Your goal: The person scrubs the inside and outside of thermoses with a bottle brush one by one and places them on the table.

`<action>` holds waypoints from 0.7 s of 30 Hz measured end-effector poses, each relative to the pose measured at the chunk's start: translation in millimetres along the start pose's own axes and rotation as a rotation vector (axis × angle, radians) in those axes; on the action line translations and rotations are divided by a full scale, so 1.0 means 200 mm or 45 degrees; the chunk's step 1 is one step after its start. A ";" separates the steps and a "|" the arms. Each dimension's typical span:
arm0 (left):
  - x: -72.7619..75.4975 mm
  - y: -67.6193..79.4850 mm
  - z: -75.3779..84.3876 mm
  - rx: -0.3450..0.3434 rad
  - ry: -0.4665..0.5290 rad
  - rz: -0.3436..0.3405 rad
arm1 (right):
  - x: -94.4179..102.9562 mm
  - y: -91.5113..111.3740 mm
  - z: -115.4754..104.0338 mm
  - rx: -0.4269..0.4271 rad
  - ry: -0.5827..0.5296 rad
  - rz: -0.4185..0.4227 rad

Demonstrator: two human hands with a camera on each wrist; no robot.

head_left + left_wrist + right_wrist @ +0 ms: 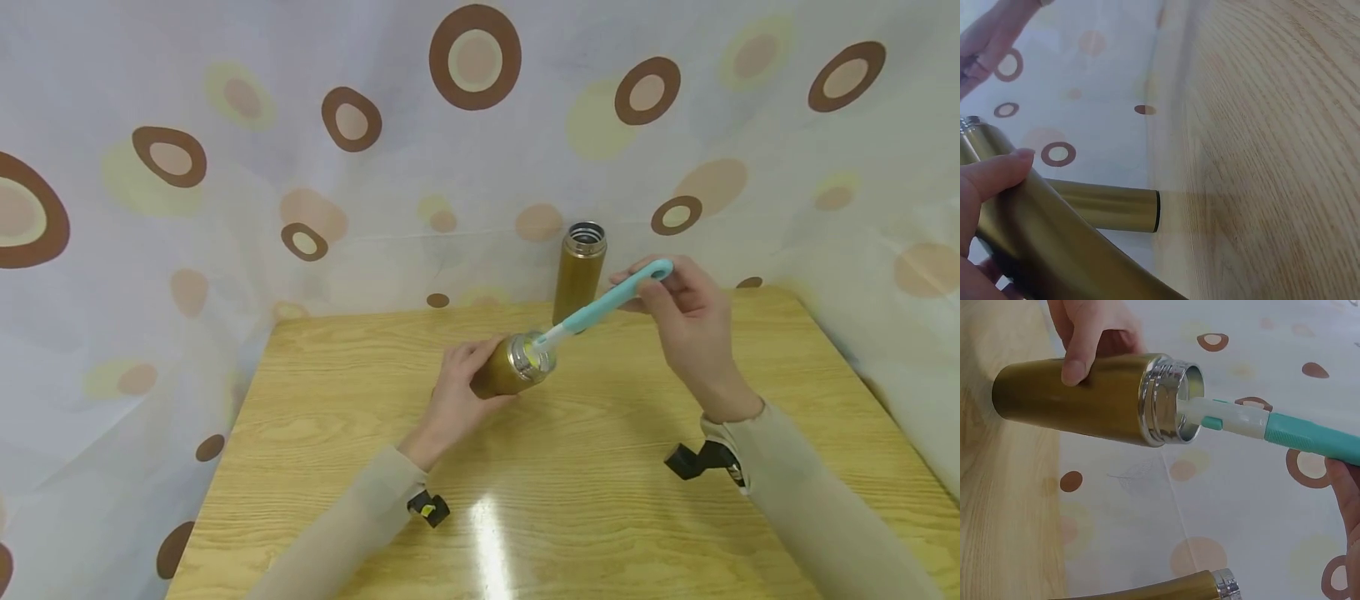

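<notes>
My left hand (456,402) grips a gold metal thermos flask (495,375), tilted with its uncapped silver mouth toward the right. In the left wrist view, the thumb lies along the body of this flask (1066,231). A bottle brush (603,307) with a turquoise handle and white neck slants down into the mouth. My right hand (693,333) pinches its handle near the far end. The brush's head is hidden inside the flask; some yellow shows at the opening. The right wrist view has the white neck of the brush (1241,419) passing through the threaded rim.
A second gold thermos flask (576,287), upright and uncapped, stands at the back of the wooden table (337,458), just behind the held one. A white cloth with brown and yellow circles (262,50) hangs behind the table and along its sides.
</notes>
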State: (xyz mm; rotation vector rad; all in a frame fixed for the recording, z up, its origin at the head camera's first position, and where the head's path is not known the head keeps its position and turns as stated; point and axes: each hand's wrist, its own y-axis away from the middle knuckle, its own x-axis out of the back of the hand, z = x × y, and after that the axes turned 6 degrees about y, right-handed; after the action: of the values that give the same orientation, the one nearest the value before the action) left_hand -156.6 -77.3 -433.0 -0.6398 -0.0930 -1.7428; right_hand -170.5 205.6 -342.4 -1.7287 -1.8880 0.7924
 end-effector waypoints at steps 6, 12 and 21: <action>0.01 0.00 0.00 0.013 0.077 0.064 | 0.02 0.00 0.03 -0.017 -0.101 0.032; 0.01 -0.01 0.01 0.042 -0.015 0.168 | 0.01 0.02 0.03 0.055 -0.170 -0.002; -0.01 -0.01 0.02 -0.023 -0.074 0.065 | -0.02 0.02 -0.01 0.067 -0.029 -0.033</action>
State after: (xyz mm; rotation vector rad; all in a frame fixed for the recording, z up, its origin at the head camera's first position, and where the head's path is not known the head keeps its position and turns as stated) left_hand -157.2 -74.3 -430.2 -0.7003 -0.1010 -1.6782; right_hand -166.4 202.6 -343.7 -1.6667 -1.8834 0.8475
